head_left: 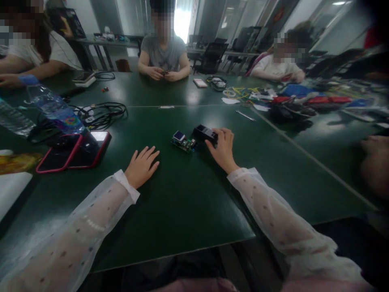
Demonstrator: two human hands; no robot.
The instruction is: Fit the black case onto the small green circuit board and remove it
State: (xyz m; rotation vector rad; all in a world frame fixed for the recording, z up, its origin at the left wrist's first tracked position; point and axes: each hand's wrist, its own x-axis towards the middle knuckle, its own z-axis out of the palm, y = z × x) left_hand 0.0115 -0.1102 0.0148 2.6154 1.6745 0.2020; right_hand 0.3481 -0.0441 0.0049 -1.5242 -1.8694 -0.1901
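My left hand (142, 165) lies flat on the green table with its fingers spread, holding nothing. Just beyond it to the right is a small green circuit board (183, 142) with a little display on top. My right hand (224, 149) grips the right end of a black rectangular case (204, 133), thumb on the near side and fingers over the far side. The case rests on the table right beside the board, and its right end is partly hidden by my fingers.
Two red-edged phones (94, 152), a tilted water bottle (56, 107) and coiled black cables (111, 109) are at the left. Tweezers (245, 116) lie beyond my right hand. Cables and bags (300, 101) crowd the far right. Several people sit around the green table (182, 215).
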